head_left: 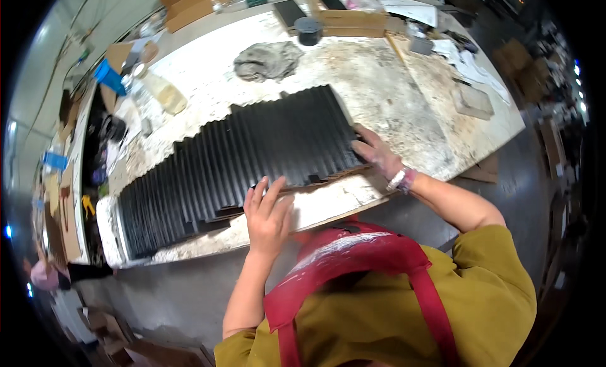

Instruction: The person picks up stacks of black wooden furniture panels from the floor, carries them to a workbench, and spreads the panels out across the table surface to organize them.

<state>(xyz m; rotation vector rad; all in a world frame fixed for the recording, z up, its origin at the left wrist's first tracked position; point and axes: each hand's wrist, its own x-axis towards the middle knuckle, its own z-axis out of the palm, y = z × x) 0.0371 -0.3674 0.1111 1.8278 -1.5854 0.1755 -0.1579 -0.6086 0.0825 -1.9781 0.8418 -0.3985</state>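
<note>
The stack (252, 146) has a smooth, ridged, satin finish; the tabletop (391, 83) around it is rough and stained, the rag (268, 61) beyond it is matt cloth, the box (353, 24) farther beyond it is matt cardboard, and the bottle (164, 92) beyond its left part is smooth, translucent plastic.

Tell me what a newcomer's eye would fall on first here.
The long row of black strips stands out first, slanting across the stained white table, with the right hand at its right end and the left hand by its near edge. Below, the red apron is the boldest colour; beyond the row lies a crumpled grey cloth.
</note>
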